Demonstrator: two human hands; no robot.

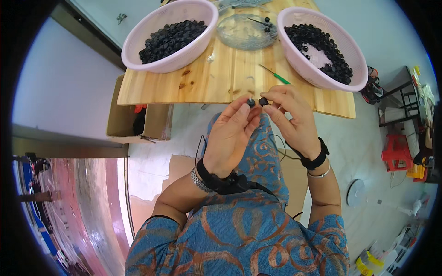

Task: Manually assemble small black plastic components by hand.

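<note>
My left hand (230,133) pinches a small round black part (251,103) with a short light pin standing up from it. Between the thumb and fingers of my right hand (294,112) is another small black part, a rounded cap-like piece (263,101). The two pieces are held close together over the table's near edge, with a narrow gap between them. A thin tool with a green handle (281,78) lies on the wooden table (170,87) just beyond my right hand.
A pink basket (202,48) of black parts stands far left. Another pink basket (317,79) with black parts stands far right. Between them, a clear round tray (225,41) holds a few black balls. Below the table's left side is a cardboard box (156,122).
</note>
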